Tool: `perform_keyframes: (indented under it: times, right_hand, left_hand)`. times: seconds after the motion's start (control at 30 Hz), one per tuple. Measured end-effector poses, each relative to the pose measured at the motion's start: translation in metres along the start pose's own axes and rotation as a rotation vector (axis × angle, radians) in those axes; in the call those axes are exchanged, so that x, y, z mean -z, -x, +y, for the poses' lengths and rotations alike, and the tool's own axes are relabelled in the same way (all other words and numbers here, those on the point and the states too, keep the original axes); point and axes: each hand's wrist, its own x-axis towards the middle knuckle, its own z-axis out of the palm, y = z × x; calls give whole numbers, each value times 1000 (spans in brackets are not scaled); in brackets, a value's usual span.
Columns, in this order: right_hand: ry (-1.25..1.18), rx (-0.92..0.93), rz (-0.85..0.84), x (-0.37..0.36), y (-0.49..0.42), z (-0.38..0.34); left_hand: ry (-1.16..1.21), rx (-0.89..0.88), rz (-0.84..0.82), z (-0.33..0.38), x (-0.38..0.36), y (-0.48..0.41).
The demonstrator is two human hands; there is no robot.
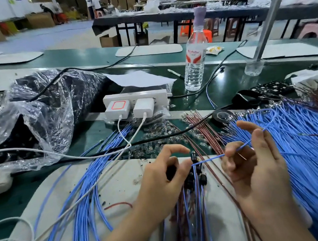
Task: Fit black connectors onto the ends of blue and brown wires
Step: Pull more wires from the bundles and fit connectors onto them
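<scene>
Blue wire (pixel 209 159) pinched by right hand (pixel 260 170), tip beside black connector (pixel 170 172) gripped in left hand (pixel 159 182) over bench (pixel 112 186). Likely risk: tip bent, or socket missed, through a crooked push.

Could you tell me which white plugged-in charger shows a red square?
The left white charger; the right white charger is plain.
</scene>
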Motion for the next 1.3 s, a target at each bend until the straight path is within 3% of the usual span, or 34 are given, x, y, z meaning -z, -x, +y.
perform_keyframes:
  times: [0.27,0.5,0.73,1.3]
  right_hand:
    - [-52,-15,14,-2,0,0]
    - [313,-104,-246,-4,9,20]
    - [189,19,-70,1,6,12]
    - [273,200,-263,-3,14,14]
  left_hand:
    - [-137,-44,-23,2,-2,0]
    - [-115,-83,19,6,0,0]
    - [300,65,-48,6,0,7]
    - [51,-21,-15,10,-1,-1]
